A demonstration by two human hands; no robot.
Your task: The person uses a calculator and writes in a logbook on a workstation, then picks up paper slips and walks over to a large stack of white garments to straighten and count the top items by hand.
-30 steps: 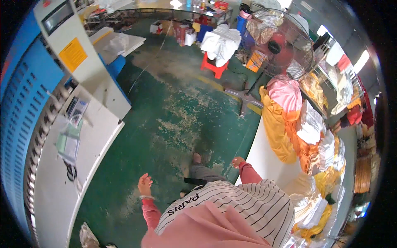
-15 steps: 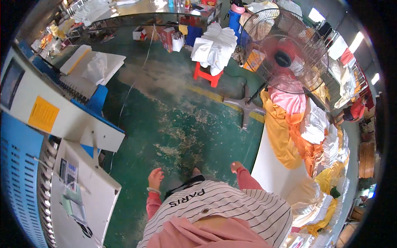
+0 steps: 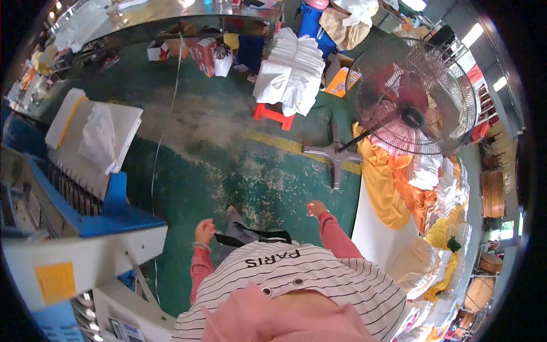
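Note:
My left hand (image 3: 205, 232) hangs in front of my left side with its fingers loosely apart, and nothing shows in it. A black strap (image 3: 228, 239) at my waist lies just beside it. My right hand (image 3: 315, 208) is held forward over the green floor, its fingers curled in and no object visible in them. Neither hand touches a machine or cloth. Ahead, a stack of folded white cloth (image 3: 289, 71) rests on a red stool (image 3: 273, 116). To my left is a white and blue machine (image 3: 122, 248), the nearest large thing to my left hand.
A large standing fan (image 3: 411, 117) on a cross-shaped base (image 3: 335, 154) is ahead right. Orange cloth (image 3: 380, 194) and other fabric heaps line a white board (image 3: 376, 233). A white panel with a plastic bag (image 3: 98, 137) is at left; a long table (image 3: 171, 20) stands far ahead.
I have moved forward; the stool with white cloth and the machine sit nearer. Both arms have swung slightly, the right hand reaching farther forward. The machine's front corner has shifted back toward me.

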